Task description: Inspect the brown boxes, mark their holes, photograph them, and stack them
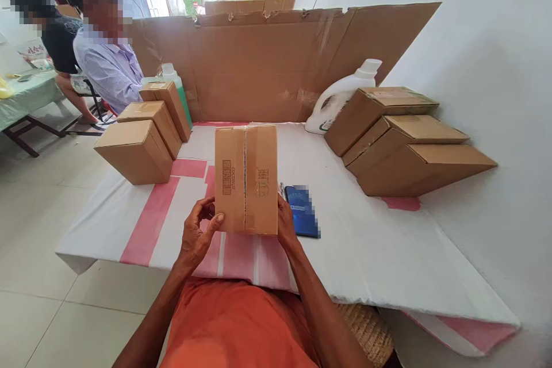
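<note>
We hold a cardboard box (246, 179) between our left hand (199, 236) and right hand (286, 223), above the near middle of the tabletop (366, 253). A phone (302, 210) lies just right of it. Three boxes (146, 135) stand in a row at the far left, three more (405, 141) stack at the right, a jug (340, 100) behind those. A cardboard screen (267, 63) stands along the back edge.

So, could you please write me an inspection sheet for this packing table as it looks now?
Surface: table under a white cloth with pink stripes.
Job's things: closed carton, seam facing up, held at its near end.
Clutter: three boxes left, three boxes right, white jug, green bottle, phone.
Grippers: left hand and right hand grip the carton's sides.
Cables: nothing seen.
Surroundings: cardboard screen behind; two seated people at left.
</note>
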The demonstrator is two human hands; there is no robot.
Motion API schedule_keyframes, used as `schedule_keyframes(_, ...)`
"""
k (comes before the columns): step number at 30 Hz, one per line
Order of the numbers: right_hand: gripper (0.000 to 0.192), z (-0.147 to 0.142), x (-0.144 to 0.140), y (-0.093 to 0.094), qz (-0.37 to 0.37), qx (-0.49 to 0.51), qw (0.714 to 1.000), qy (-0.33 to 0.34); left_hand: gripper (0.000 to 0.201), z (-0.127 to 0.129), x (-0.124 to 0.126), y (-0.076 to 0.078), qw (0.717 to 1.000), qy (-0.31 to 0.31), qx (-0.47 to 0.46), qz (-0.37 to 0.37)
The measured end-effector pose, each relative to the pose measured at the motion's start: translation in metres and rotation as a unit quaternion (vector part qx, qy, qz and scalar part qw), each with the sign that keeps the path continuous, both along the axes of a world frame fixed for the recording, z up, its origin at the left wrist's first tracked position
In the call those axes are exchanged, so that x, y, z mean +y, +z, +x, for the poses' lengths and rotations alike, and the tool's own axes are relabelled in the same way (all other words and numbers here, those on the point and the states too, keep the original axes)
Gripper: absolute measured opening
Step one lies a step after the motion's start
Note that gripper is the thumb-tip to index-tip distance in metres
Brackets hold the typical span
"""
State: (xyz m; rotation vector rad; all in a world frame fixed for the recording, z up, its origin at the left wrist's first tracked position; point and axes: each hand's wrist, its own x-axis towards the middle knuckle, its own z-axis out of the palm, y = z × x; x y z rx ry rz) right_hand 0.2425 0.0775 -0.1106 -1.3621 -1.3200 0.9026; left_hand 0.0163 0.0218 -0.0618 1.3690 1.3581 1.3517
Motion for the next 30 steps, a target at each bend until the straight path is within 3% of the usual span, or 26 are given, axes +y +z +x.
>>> schedule_keyframes(3, 0.071, -0.002, 0.003, 0.007, -0.002, 0.028, 1.000, 0.012, 0.073, -0.003, 0.011, -0.001, 0.999, 0.003, -0.034, -0.008)
schedule_keyframes(7, 0.069, -0.008, 0.003, 0.012, -0.011, 0.038, 0.999, -0.012, 0.063, -0.008, 0.033, 0.000, 0.994, 0.062, -0.087, 0.013)
schedule_keyframes(12, 0.080, -0.014, 0.002, 0.016, -0.050, 0.024, 0.998, -0.006, 0.066, -0.022, 0.058, -0.007, 0.983, 0.054, -0.175, -0.022)
schedule_keyframes(19, 0.082, -0.025, 0.001, 0.017, -0.034, 0.109, 0.993, 0.032, 0.071, -0.043, 0.064, -0.020, 0.977, 0.087, -0.195, -0.018)
schedule_keyframes(24, 0.067, -0.033, -0.012, 0.048, 0.000, 0.149, 0.983, 0.107, 0.064, -0.051, 0.046, -0.001, 0.976, 0.101, -0.193, 0.005)
schedule_keyframes(27, 0.070, -0.028, -0.022, 0.072, 0.029, 0.102, 0.989, 0.102, 0.061, -0.054, 0.037, 0.017, 0.980, 0.097, -0.165, 0.048)
schedule_keyframes(30, 0.073, -0.023, -0.027, 0.084, 0.067, 0.072, 0.991, 0.094, 0.059, -0.057, 0.036, 0.023, 0.979, 0.103, -0.161, 0.066)
